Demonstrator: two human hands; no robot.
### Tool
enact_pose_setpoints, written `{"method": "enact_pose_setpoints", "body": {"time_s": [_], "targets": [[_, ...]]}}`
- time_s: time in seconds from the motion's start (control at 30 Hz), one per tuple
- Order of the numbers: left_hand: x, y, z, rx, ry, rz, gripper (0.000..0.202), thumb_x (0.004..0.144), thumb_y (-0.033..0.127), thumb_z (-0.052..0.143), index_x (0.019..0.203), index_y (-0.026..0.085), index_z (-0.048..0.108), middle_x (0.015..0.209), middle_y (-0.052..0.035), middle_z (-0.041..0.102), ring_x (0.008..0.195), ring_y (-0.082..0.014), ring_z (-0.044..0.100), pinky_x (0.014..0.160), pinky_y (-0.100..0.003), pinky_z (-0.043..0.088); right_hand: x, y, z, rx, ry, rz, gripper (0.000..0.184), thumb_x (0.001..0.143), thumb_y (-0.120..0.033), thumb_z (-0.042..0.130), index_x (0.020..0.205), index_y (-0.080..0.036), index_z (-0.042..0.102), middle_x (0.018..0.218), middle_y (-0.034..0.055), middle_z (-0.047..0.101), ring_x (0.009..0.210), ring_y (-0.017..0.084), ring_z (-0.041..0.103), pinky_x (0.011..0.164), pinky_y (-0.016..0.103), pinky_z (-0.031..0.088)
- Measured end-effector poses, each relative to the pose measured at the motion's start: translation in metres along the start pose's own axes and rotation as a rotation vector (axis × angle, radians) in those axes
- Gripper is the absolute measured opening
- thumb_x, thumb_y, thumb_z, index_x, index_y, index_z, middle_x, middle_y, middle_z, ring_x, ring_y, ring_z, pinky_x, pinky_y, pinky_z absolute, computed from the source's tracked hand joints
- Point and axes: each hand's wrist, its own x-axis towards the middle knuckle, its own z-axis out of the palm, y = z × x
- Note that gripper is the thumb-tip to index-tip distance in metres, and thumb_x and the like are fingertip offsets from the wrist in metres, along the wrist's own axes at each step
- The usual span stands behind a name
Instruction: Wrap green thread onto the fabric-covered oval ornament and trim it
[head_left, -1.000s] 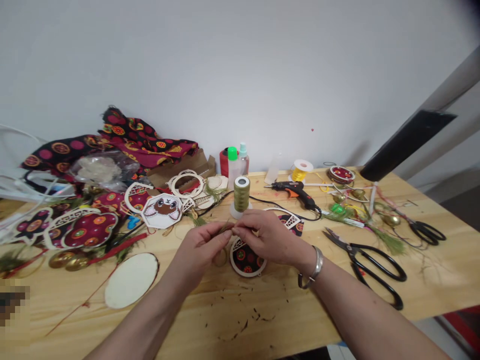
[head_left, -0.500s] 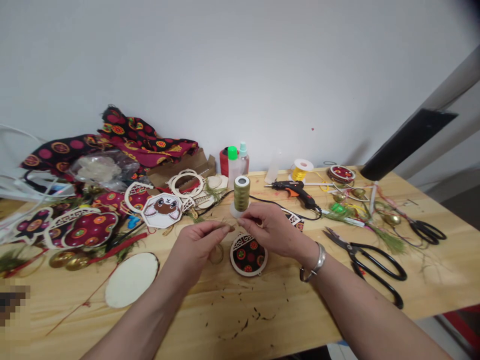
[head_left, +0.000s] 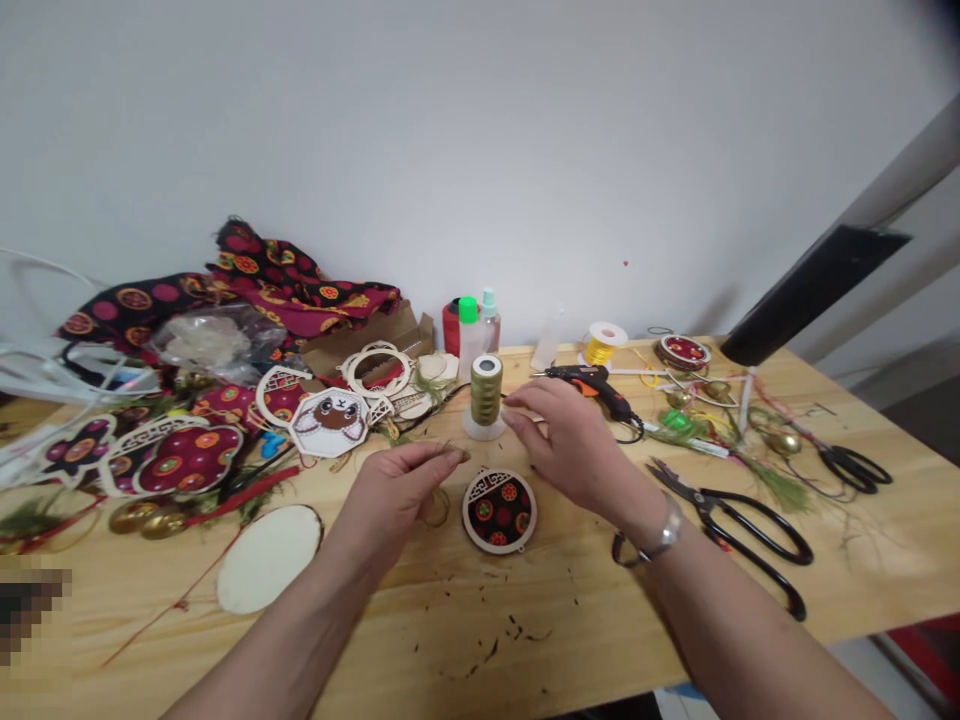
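Thumb and index finger of my left hand (head_left: 405, 490) pinch a small bunch of olive-green thread (head_left: 436, 508), part of which hangs below the fingers in a loop. My right hand (head_left: 574, 445) is held just right of the spool of olive thread (head_left: 487, 390), its fingers drawn together; anything between the fingertips is too fine to make out. Between and below both hands, a round ornament (head_left: 500, 515) lies flat, with a pale wooden rim, a fretwork edge and dark patterned fabric. Neither hand touches it.
Black-handled scissors (head_left: 739, 530) lie open on the right. Behind my right hand rest a glue gun (head_left: 592, 385) and a yellow spool (head_left: 602, 345). Ornaments and patterned fabric (head_left: 300, 290) pile up at left, near a white oval disc (head_left: 268, 560). Dark scraps (head_left: 491, 650) dot the front.
My right hand has moved up and right, away from my left hand, toward the side of the olive spool. My left hand stays nearly in place, still pinching the thread.
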Motion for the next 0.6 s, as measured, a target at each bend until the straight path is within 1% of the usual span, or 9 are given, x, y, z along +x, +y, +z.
{"method": "enact_pose_setpoints", "body": {"time_s": [0.07,0.13,0.2,0.27,0.37,0.43,0.5,0.6], "targets": [[0.001,-0.001,0.000,0.000,-0.003,0.001,0.023,0.059,0.035,0.077,0.069,0.014,0.074,0.045,0.0047,0.046,0.039,-0.0039,0.025,0.037,-0.020,0.015,-0.006,-0.004,-0.019,-0.164,-0.051,0.050,0.017,0.088,-0.022,0.047,0.088,-0.016,0.063,0.089,0.0094,0.062,0.085,0.020,0.055,0.074,0.030,0.041],[0.002,-0.002,-0.001,0.000,0.008,-0.003,0.025,0.058,0.035,0.077,0.071,0.014,0.074,0.044,0.0046,0.046,0.039,-0.0041,0.025,0.036,-0.020,0.015,-0.023,-0.001,-0.038,-0.332,-0.129,0.109,0.018,0.088,-0.021,0.046,0.085,-0.016,0.063,0.085,0.0096,0.062,0.080,0.020,0.057,0.070,0.031,0.042],[0.002,-0.002,-0.002,-0.004,0.019,-0.013,0.026,0.058,0.036,0.078,0.071,0.014,0.074,0.043,0.0052,0.044,0.039,-0.0042,0.026,0.037,-0.020,0.016,-0.052,0.014,-0.054,-0.504,-0.177,0.174,0.015,0.084,-0.016,0.047,0.082,-0.016,0.062,0.084,0.0108,0.063,0.075,0.021,0.058,0.068,0.032,0.043],[0.002,-0.001,-0.001,-0.007,0.019,-0.022,0.028,0.057,0.037,0.078,0.071,0.013,0.074,0.041,0.0065,0.040,0.038,-0.0038,0.025,0.037,-0.020,0.016,-0.089,0.038,-0.065,-0.620,-0.229,0.238,0.015,0.082,-0.013,0.046,0.082,-0.016,0.061,0.085,0.0120,0.064,0.076,0.023,0.060,0.068,0.033,0.046],[0.000,0.002,0.000,-0.008,0.018,-0.030,0.030,0.055,0.037,0.079,0.070,0.012,0.074,0.041,0.0072,0.039,0.037,-0.0033,0.024,0.037,-0.020,0.015,-0.141,0.076,-0.073,-0.745,-0.264,0.426,0.013,0.079,-0.016,0.048,0.078,-0.014,0.061,0.075,0.0137,0.064,0.069,0.026,0.062,0.060,0.035,0.048],[0.000,0.002,0.001,-0.009,0.017,-0.030,0.030,0.054,0.037,0.079,0.071,0.013,0.074,0.041,0.0067,0.041,0.037,-0.0034,0.025,0.036,-0.020,0.016,-0.163,0.092,-0.074,-0.722,-0.266,0.466,0.014,0.078,-0.019,0.049,0.083,-0.013,0.061,0.080,0.0150,0.065,0.073,0.027,0.063,0.063,0.037,0.050],[0.000,0.001,0.001,-0.012,0.020,-0.026,0.029,0.055,0.036,0.079,0.071,0.013,0.074,0.042,0.0059,0.043,0.037,-0.0035,0.026,0.036,-0.020,0.017,-0.173,0.097,-0.073,-0.701,-0.249,0.462,0.020,0.078,-0.020,0.050,0.091,-0.012,0.061,0.088,0.0166,0.065,0.080,0.028,0.063,0.068,0.038,0.052],[0.000,0.001,0.001,-0.022,0.038,-0.021,0.029,0.054,0.035,0.079,0.071,0.013,0.074,0.047,0.0032,0.050,0.037,-0.0031,0.027,0.036,-0.020,0.017,-0.173,0.095,-0.071,-0.695,-0.243,0.454,0.023,0.078,-0.018,0.048,0.094,-0.009,0.062,0.093,0.0188,0.063,0.084,0.029,0.062,0.074,0.040,0.052]]}}
